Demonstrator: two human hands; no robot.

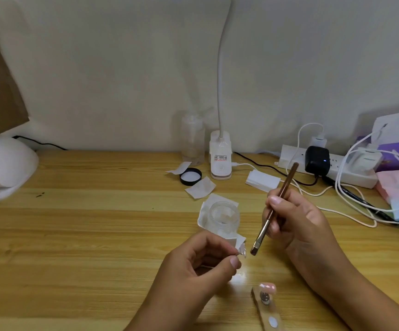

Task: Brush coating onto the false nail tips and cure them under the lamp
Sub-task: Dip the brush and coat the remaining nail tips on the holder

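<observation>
Wood-grain desk [74, 235] carries everything. Near its front edge the left hand [201, 266] curls thumb and forefinger into a pinch on a clear false nail tip [241, 250], held just above the desktop. The tip is small and catches glare, so I cannot tell whether it sits on a stick or bare in the fingers. The right hand [296, 223] grips a brown-handled flat brush [275, 206] like a pen, fingers closed round the shaft, with the bristles angled down and to the left, just beside the tip. Beyond the two hands an open glass jar [223, 215] stands on a white carton [227, 236], and its black lid [190, 176] lies upturned further back. A pink nail tip [267, 287] sits on a small stand [264, 298] on a wooden strip [269, 316], close to the right wrist. The white curing lamp [5, 163] rests at the far left edge, well apart from both hands.
</observation>
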